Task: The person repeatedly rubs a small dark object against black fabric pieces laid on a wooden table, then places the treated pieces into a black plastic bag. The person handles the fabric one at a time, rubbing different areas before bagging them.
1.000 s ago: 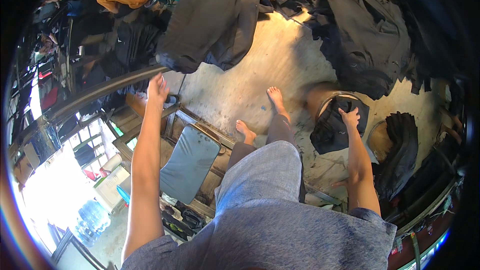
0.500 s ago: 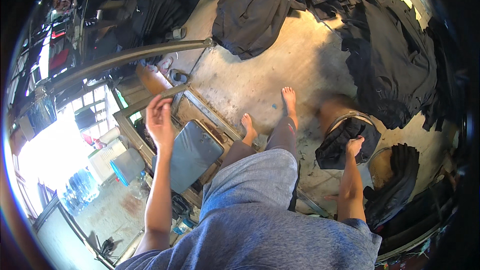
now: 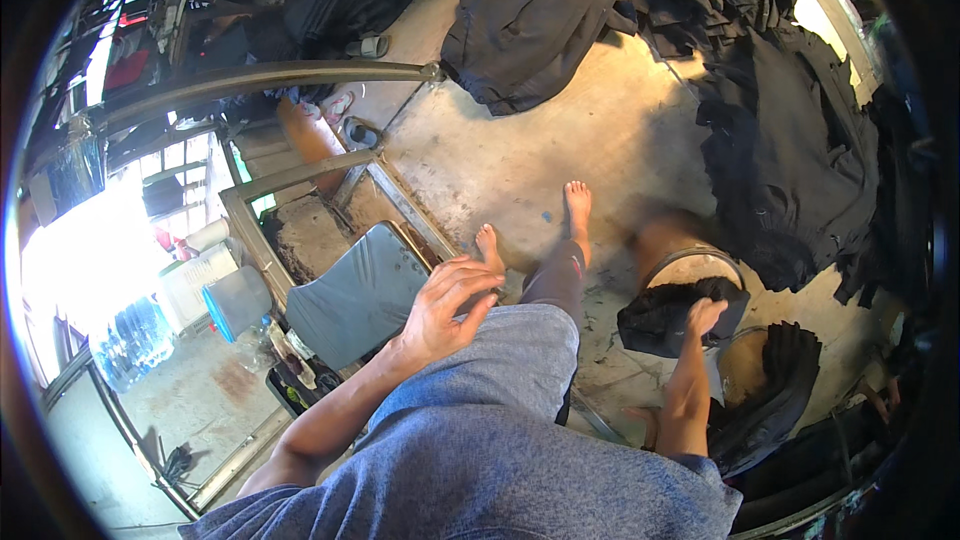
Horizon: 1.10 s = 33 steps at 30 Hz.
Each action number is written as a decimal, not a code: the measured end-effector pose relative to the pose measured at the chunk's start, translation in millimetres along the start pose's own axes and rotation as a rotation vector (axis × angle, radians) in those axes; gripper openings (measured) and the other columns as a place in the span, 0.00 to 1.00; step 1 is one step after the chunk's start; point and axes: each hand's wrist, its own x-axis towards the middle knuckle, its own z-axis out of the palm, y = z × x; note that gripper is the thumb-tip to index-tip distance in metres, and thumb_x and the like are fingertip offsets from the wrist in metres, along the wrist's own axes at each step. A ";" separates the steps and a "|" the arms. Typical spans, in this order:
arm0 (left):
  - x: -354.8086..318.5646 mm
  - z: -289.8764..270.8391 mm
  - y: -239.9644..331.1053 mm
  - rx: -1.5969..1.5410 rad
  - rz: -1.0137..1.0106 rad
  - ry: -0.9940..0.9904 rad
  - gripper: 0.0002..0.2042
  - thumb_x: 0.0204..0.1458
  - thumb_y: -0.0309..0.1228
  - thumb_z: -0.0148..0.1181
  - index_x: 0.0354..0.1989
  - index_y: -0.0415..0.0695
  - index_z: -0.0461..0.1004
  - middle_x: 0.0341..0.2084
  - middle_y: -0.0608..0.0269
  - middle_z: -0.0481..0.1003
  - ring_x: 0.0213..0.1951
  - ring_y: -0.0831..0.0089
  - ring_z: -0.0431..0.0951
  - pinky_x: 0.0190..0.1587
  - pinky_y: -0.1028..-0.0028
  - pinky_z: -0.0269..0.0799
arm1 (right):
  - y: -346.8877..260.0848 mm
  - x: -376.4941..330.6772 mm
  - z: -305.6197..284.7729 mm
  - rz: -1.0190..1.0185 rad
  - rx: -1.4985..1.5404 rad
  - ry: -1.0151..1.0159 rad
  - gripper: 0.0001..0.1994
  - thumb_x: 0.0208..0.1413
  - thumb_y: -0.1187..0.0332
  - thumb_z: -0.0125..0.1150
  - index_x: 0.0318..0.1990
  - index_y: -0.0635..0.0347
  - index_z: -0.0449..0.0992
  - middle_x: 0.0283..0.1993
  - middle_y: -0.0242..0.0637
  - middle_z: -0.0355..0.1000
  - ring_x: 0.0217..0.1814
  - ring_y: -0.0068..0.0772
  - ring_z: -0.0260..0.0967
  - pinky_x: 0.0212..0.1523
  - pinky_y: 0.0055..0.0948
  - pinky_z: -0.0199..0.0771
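My left hand (image 3: 440,312) is raised over my lap, its fingers loosely spread with nothing in them. Beside it is a chair seat (image 3: 350,302) with a grey-blue cover. On the right, my right hand (image 3: 706,316) is closed on a black cloth (image 3: 650,322), which hangs over the near side of a round drum (image 3: 688,265). Part of the drum's pale top shows behind the cloth. Just nearer stands a second round container (image 3: 741,365), with a bundle of black fabric (image 3: 785,380) draped over its right side.
Large heaps of black garments (image 3: 790,150) cover the floor at the far right, and another dark garment (image 3: 535,35) lies ahead. A metal frame (image 3: 400,202) stands at left, near a table (image 3: 190,420) with bottles (image 3: 135,345) and plastic containers. Sandals (image 3: 360,132) lie beyond the frame.
My left hand has swung down and right from above the chair to over my lap. My right hand keeps hold of the black cloth, which has slid nearer, baring more of the drum top.
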 end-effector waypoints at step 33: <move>-62.6 -12.8 -76.2 -0.898 -0.397 -0.240 0.43 0.48 0.54 0.85 0.57 0.27 0.75 0.51 0.47 0.81 0.54 0.59 0.81 0.55 0.60 0.76 | -496.4 -567.8 -18.0 -2.075 -0.743 -0.572 0.26 0.78 0.48 0.55 0.47 0.67 0.84 0.47 0.66 0.81 0.55 0.72 0.79 0.55 0.57 0.77</move>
